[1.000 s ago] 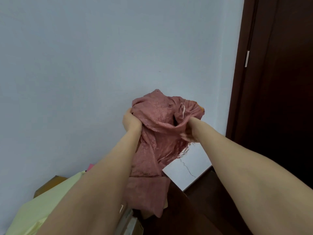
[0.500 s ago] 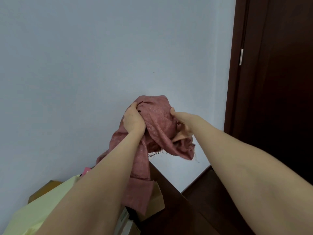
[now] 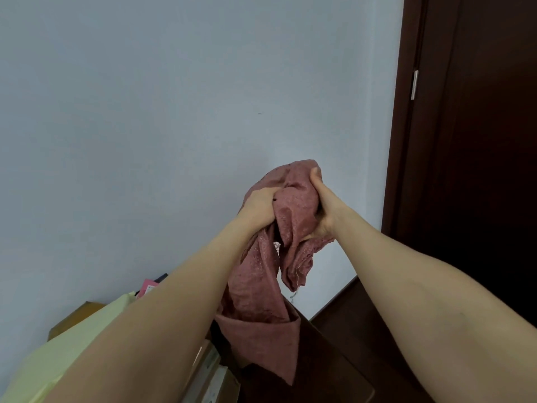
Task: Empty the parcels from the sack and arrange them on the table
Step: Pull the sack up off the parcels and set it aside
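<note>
The sack (image 3: 255,286) hangs in front of you, held up off the table (image 3: 343,365). Its long axis runs nearly straight from 12 o'clock down to 6 o'clock, with the lower end swinging a little toward 7. All the gathered cloth is at the top, and that is where both of your hands are. Your left hand (image 3: 258,206) is clenched round the bunch on its 9 o'clock side. Your right hand (image 3: 324,210) grips it from 3 o'clock, thumb up over the crown and fingers curled under a loose fold.

The rest of the sack drops limp and flat, which suggests it is empty or close to it (you cannot tell from here whether the mouth is at the bottom). Its lower flap hangs just above the table's near edge.

The parcels lie at 7 to 8 o'clock from that hanging end, on your left arm's side. There is a big yellow-green parcel (image 3: 66,362), a pink parcel (image 3: 147,286) behind it, a cardboard box (image 3: 74,318) against the wall (image 3: 145,112), and some pale packets (image 3: 213,370) under your left forearm. So your left hand is the nearer one for arranging them. The right has free table toward 4 o'clock for setting the sack aside, short of the dark door (image 3: 479,170).
</note>
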The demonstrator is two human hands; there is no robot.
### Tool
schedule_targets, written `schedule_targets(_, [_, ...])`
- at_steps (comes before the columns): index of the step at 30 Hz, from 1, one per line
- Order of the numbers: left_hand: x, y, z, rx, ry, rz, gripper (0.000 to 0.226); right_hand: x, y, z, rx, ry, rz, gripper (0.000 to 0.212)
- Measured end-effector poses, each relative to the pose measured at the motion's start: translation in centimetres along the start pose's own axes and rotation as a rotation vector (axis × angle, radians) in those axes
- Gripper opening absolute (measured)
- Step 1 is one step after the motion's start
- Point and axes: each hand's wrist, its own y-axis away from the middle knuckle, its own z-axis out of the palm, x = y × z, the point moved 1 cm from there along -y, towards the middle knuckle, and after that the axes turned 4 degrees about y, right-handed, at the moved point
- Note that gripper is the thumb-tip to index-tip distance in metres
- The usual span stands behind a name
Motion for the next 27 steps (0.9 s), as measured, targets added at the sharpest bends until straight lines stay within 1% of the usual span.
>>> schedule_targets(1, [0.1, 0.0, 0.2, -0.038, -0.043, 0.024, 0.030, -0.1, 0.0, -0.2, 0.042, 0.032, 0.009, 0.110])
schedule_targets(2, [0.4, 0.1, 0.4, -0.072, -0.083, 0.045, 0.030, -0.2, 0.2, -0.3, 0.083, 0.069, 0.013, 0.095])
schedule_targets(4, [0.9, 0.5, 0.9, -0.102, -0.108, 0.095, 0.029, -0.2, 0.3, -0.7, 0.144, 0.117, 0.008, 0.057])
schedule_targets(5, [1.1, 0.6, 1.2, -0.103, -0.101, 0.128, 0.029, 0.0, 0.4, -0.9, 0.159, 0.124, 0.004, 0.043])
schedule_targets(7, [1.1, 0.8, 1.7, -0.102, -0.098, 0.177, 0.027, 0.3, 0.5, -1.0, 0.176, 0.123, -0.008, 0.025])
schedule_targets(9, [0.4, 1.1, 2.1, -0.073, -0.126, 0.207, 0.029, 0.5, 0.4, -1.1, 0.210, 0.094, -0.034, 0.016])
schedule_targets(11, [-0.3, 1.5, 2.3, -0.021, -0.111, 0.188, 0.037, 0.5, 0.3, -1.1, 0.238, 0.047, -0.079, 0.018])
schedule_targets(12, [-0.6, 1.9, 2.3, -0.010, -0.096, 0.150, 0.040, 0.5, 0.2, -1.1, 0.248, 0.020, -0.099, 0.020])
schedule_targets(13, [-1.1, 2.0, 2.4, -0.019, -0.076, 0.112, 0.043, 0.5, 0.3, -1.1, 0.259, 0.006, -0.123, 0.018])
schedule_targets(14, [-1.7, 2.1, 2.5, -0.078, -0.057, 0.066, 0.049, 0.6, 0.2, -1.1, 0.278, -0.011, -0.143, 0.013])
schedule_targets(15, [-2.5, 2.2, 2.6, -0.154, -0.042, 0.042, 0.061, 0.6, 0.2, -1.1, 0.293, -0.034, -0.168, 0.011])
schedule_targets(16, [-3.3, 2.3, 2.7, -0.254, -0.036, 0.009, 0.076, 0.7, 0.0, -1.2, 0.305, -0.046, -0.197, 0.015])
schedule_targets(17, [-3.9, 2.5, 2.8, -0.351, -0.006, -0.028, 0.086, 0.7, -0.1, -1.3, 0.325, -0.049, -0.226, 0.024])
schedule_targets(18, [-4.2, 2.9, 2.7, -0.416, 0.076, -0.090, 0.086, 0.7, -0.4, -1.5, 0.358, -0.042, -0.257, 0.033])
schedule_targets(19, [-4.5, 3.1, 2.5, -0.449, 0.203, -0.174, 0.078, 0.6, -0.4, -1.6, 0.394, -0.034, -0.290, 0.038])
schedule_targets(21, [-4.2, 3.4, 1.8, -0.432, 0.440, -0.329, 0.063, 0.3, -0.3, -1.9, 0.465, -0.009, -0.352, 0.041])
schedule_targets(24, [-3.8, 3.0, 1.3, -0.300, 0.737, -0.549, 0.051, 0.0, -0.2, -1.8, 0.483, 0.066, -0.397, 0.046])
schedule_targets(25, [-3.6, 2.9, 1.3, -0.273, 0.810, -0.595, 0.052, 0.0, -0.2, -1.5, 0.463, 0.080, -0.394, 0.049])
schedule_targets(27, [-3.8, 2.4, 1.9, -0.230, 0.887, -0.646, 0.077, 0.3, -0.3, -1.0, 0.376, 0.065, -0.359, 0.046])
